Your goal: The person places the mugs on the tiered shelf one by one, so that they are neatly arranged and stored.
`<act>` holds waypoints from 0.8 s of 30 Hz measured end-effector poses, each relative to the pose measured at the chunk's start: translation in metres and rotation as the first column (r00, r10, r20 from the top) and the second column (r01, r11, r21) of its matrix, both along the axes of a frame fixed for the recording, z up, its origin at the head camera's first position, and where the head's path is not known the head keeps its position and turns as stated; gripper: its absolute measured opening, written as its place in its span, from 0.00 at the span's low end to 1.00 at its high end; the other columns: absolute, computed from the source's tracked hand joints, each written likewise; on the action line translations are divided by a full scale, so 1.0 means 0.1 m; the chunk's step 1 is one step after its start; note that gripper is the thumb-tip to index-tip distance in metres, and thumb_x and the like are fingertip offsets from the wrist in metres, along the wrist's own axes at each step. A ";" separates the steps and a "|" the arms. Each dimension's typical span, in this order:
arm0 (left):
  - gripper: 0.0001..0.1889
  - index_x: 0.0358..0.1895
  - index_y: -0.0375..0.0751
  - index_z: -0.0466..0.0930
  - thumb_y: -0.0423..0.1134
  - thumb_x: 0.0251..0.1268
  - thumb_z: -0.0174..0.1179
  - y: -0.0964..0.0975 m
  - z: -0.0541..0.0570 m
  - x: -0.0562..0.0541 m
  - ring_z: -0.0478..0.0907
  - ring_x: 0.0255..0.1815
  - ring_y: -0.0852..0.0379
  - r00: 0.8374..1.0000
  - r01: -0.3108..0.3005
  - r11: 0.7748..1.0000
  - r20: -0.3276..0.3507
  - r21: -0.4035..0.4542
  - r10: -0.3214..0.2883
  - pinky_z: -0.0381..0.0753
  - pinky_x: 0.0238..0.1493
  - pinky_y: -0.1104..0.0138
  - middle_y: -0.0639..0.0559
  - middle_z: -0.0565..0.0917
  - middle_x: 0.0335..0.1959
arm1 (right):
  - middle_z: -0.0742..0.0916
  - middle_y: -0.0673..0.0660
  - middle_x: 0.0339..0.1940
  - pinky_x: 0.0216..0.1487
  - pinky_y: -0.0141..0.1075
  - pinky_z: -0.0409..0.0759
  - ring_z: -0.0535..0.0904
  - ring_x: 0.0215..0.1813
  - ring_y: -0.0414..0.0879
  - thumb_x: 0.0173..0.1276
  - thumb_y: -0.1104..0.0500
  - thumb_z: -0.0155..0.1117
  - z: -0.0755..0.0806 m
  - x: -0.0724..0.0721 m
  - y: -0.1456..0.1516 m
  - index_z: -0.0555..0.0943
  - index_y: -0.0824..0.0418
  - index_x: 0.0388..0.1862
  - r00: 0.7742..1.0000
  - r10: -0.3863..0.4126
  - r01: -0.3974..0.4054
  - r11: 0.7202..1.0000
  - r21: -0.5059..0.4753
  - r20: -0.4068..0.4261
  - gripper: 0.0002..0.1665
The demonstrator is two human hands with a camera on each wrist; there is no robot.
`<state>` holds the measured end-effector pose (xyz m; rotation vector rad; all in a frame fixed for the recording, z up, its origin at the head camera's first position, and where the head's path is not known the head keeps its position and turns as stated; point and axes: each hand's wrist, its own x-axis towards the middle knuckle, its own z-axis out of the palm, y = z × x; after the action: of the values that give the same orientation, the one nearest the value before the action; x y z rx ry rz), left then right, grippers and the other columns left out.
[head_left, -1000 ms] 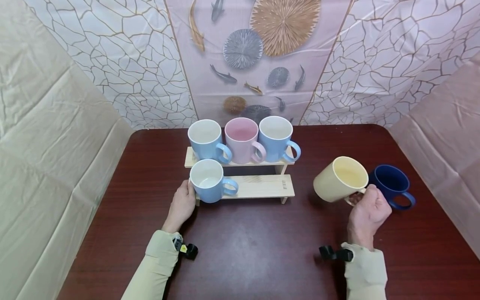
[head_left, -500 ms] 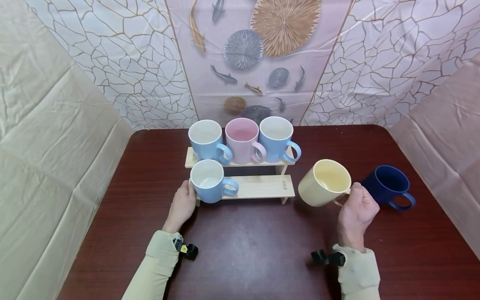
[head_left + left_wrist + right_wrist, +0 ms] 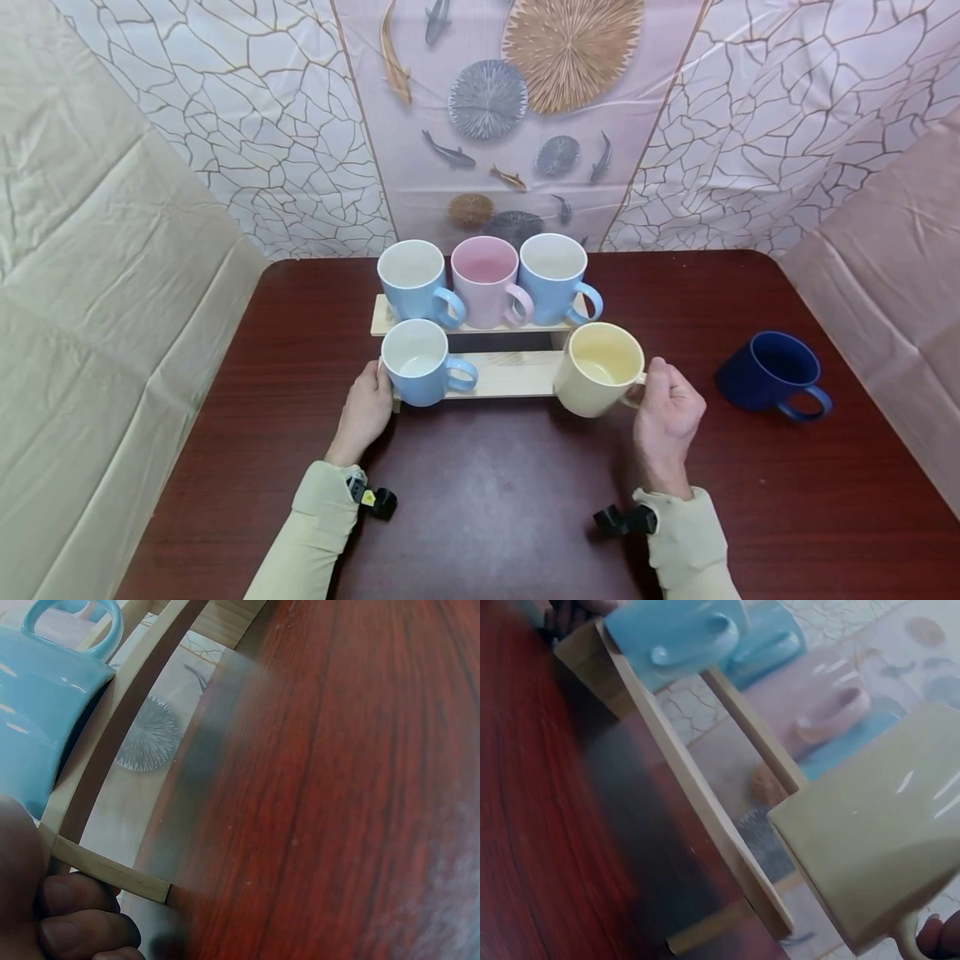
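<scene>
My right hand [image 3: 670, 417] grips the handle of a pale yellow mug [image 3: 596, 383], which is tilted toward me over the right part of the lower shelf. In the right wrist view the yellow mug [image 3: 877, 832] looks raised off the board. At the left end of the two-step wooden rack [image 3: 517, 373], my left hand [image 3: 363, 412] holds the lower shelf; its curled fingers [image 3: 90, 930] show under the board by the leg. Right beside it, a light blue mug [image 3: 415, 367] stands on that shelf.
On the upper shelf stand a light blue mug [image 3: 410, 279], a pink mug [image 3: 483, 287] and another light blue mug [image 3: 551, 283]. A dark blue mug [image 3: 772, 375] stands on the dark red table [image 3: 495, 500] at the right. Fabric walls [image 3: 112, 333] border the table.
My right hand has carried the yellow mug leftward, from next to the dark blue mug to over the lower shelf's right part. The left hand stays where it was.
</scene>
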<state>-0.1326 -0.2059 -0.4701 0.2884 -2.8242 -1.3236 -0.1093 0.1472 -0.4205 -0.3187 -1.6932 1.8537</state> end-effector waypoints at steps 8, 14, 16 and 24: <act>0.25 0.61 0.31 0.70 0.48 0.81 0.34 0.00 -0.01 0.00 0.77 0.46 0.44 1.000 -0.004 1.000 0.004 -0.002 0.004 0.74 0.46 0.49 0.37 0.81 0.45 | 0.82 0.51 0.17 0.27 0.30 0.79 0.79 0.22 0.40 0.76 0.51 0.54 -0.02 0.01 -0.20 0.73 0.80 0.24 0.989 0.127 -0.134 0.986 0.095 0.081 0.32; 0.25 0.60 0.32 0.71 0.48 0.81 0.33 -0.01 -0.01 0.00 0.77 0.43 0.44 1.000 -0.007 1.000 0.008 0.002 0.007 0.74 0.45 0.50 0.39 0.80 0.41 | 0.80 0.57 0.18 0.30 0.32 0.80 0.78 0.25 0.44 0.77 0.49 0.53 -0.05 -0.02 -0.32 0.71 0.80 0.25 0.975 0.202 -0.211 0.972 0.103 0.097 0.33; 0.25 0.60 0.32 0.71 0.48 0.81 0.33 -0.01 -0.01 0.00 0.77 0.44 0.44 1.000 -0.008 1.000 0.009 0.001 0.008 0.74 0.45 0.50 0.39 0.81 0.41 | 0.76 0.60 0.18 0.31 0.32 0.80 0.75 0.26 0.46 0.77 0.49 0.52 -0.05 -0.02 -0.35 0.69 0.80 0.24 0.970 0.222 -0.232 0.966 0.115 0.100 0.33; 0.25 0.61 0.33 0.71 0.49 0.81 0.33 -0.01 0.00 -0.01 0.77 0.44 0.45 1.000 -0.005 1.000 0.011 0.007 0.005 0.74 0.46 0.50 0.39 0.81 0.43 | 0.74 0.60 0.19 0.35 0.36 0.80 0.75 0.30 0.52 0.79 0.57 0.50 0.13 0.05 -0.46 0.67 0.76 0.21 0.959 0.262 -0.276 0.949 0.152 0.103 0.27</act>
<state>-0.1338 -0.2066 -0.4705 0.3041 -2.8264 -1.3352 -0.1040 0.1016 -0.4080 -0.0990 -2.0175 1.8944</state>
